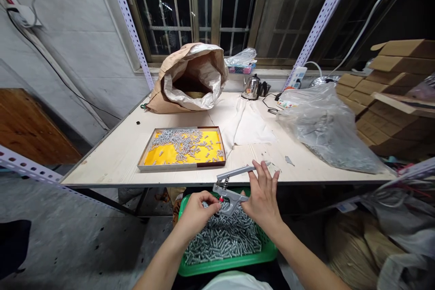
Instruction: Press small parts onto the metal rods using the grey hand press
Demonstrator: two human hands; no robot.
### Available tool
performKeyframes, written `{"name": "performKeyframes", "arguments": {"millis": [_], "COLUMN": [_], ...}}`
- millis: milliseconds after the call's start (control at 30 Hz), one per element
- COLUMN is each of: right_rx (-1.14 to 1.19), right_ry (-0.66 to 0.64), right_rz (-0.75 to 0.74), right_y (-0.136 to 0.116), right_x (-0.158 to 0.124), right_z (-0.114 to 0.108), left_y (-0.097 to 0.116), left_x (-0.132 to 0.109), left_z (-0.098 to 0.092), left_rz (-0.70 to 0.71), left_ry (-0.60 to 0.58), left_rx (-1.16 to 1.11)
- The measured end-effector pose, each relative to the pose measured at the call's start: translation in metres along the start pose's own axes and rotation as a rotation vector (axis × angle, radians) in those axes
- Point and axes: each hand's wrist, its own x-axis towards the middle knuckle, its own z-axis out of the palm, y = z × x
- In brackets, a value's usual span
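My right hand [263,192] is wrapped round the handles of a grey metal hand press [232,201], with the fingers on its upper lever and the thumb on the lower handle. The lever stands raised, and a coil spring shows beneath it. At the jaw is a small red part [221,199]. My left hand [200,210] is closed in a pinch right beside that red part; what lies between the fingertips is too small to make out. Below both hands, a green plastic basket [224,265] holds a mass of silvery screw-like pieces [220,242].
On the table [112,158] lies a shallow tray [181,166] with small metal pieces on a yellow bottom. Behind it an open paper sack [163,95] rests on its side. A kettle [251,88], a clear plastic bag [333,131] and stacked cardboard boxes [401,68] are further right.
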Motion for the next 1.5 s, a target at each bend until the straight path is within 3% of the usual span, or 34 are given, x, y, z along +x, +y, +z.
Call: {"name": "performKeyframes", "arguments": {"millis": [300,367,500,600,733,867,1000,1167,1267,1500], "right_rx": [0.077,0.002,-0.127,-0.135,-0.146,-0.157,-0.086,0.006,0.023,0.166], "right_ry": [-0.003,-0.087,-0.301,-0.353,-0.335,-0.239,-0.122,-0.105,-0.163,-0.457], "right_rz": [-0.089,-0.125,-0.236,-0.3,-0.35,-0.295,-0.301,-0.28,-0.243,-0.305], "right_y": [0.006,0.01,0.015,0.016,0.013,0.005,0.0,0.005,0.012,0.024], "right_x": [0.011,0.016,0.03,0.041,0.05,0.051,0.04,0.009,-0.013,-0.041], "right_z": [-0.002,-0.001,0.006,0.014,0.017,0.007,-0.002,-0.003,0.0,0.006], "left_y": [-0.001,-0.003,-0.004,-0.003,-0.002,-0.004,-0.009,-0.014,-0.014,-0.004], "left_x": [-0.01,-0.011,-0.009,-0.007,-0.007,-0.007,-0.007,-0.016,-0.023,-0.031], "left_z": [-0.006,-0.009,-0.007,-0.001,0.001,-0.001,0.002,0.012,0.015,0.012], "left_rz": [-0.005,-0.022,-0.062,-0.098,-0.108,-0.121,-0.172,-0.123,-0.134,-0.036], "left_ry": [-0.032,-0.019,0.126,0.173,0.169,0.136,0.12,0.146,0.139,-0.067], "left_rx": [-0.12,-0.228,-0.336,-0.34,-0.326,-0.343,-0.353,-0.348,-0.333,-0.328]}}
